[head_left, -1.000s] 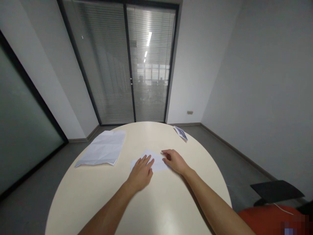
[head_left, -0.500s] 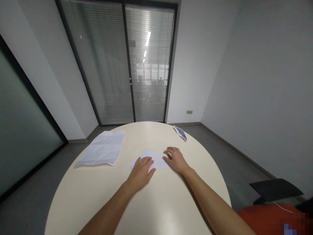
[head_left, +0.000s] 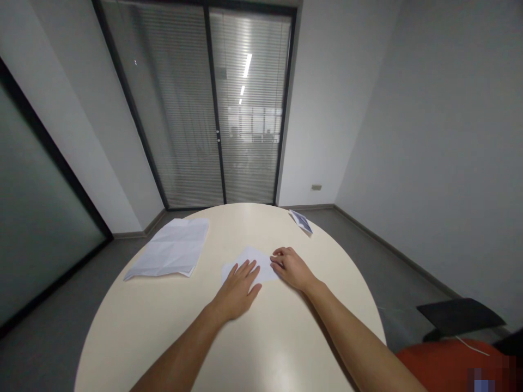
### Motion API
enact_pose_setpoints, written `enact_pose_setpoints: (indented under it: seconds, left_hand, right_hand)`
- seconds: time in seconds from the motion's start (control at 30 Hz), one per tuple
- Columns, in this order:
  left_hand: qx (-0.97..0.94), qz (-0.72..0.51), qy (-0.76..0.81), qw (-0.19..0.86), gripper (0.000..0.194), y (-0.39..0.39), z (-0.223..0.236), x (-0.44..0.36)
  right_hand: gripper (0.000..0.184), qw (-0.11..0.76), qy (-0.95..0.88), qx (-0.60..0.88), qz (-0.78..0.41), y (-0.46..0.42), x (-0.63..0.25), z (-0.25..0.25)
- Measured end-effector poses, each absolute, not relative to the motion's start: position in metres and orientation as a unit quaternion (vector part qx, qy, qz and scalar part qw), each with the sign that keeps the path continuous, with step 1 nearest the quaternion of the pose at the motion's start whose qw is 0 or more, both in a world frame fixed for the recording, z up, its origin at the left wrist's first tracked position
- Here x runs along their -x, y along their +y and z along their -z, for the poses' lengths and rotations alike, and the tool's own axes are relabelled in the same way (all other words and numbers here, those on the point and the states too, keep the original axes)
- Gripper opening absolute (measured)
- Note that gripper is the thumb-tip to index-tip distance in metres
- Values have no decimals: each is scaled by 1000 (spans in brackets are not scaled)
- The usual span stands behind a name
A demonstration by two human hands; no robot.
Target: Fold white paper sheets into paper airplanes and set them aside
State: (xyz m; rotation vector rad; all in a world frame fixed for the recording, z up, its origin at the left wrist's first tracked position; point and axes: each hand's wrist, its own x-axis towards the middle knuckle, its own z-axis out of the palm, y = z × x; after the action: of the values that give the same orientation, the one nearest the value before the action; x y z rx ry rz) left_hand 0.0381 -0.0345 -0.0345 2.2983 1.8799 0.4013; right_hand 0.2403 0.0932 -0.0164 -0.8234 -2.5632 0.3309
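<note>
A small folded sheet of white paper [head_left: 265, 272], with a pointed top edge, lies at the middle of the table. Flat across its left part rests my left hand [head_left: 236, 294], fingers spread. My right hand [head_left: 295, 270] is at the paper's right end, its fingers bent and the thumb close to them, pinching the edge there. The hand covers that right corner, so the exact grip is partly hidden.
Larger creased white sheets [head_left: 174, 247] lie on the round cream table [head_left: 261, 337] at the left. A folded printed paper [head_left: 301, 221] sits at the far right rim. A red chair [head_left: 441, 365] with a black part stands at lower right.
My left hand's fingers have spread a little wider on the paper. The right hand has shifted slightly left with its fingers closer together, and the paper has moved slightly.
</note>
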Motion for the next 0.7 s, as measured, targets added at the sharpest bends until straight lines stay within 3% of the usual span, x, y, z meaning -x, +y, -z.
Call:
enact_pose_setpoints:
  seconds: [0.2, 0.47, 0.7]
  left_hand:
    - [-747, -170, 641, 57, 57, -34, 37, -41]
    - [-637, -219, 739, -36, 47, -25, 36, -23]
    - [-585, -242, 774, -24, 40, -21, 36, -4]
  right_hand:
    - [23, 205, -926, 303, -92, 82, -235, 15]
    - [50, 178, -933, 298, -93, 82, -241, 23]
    - [57, 179, -920, 342, -71, 85, -240, 34]
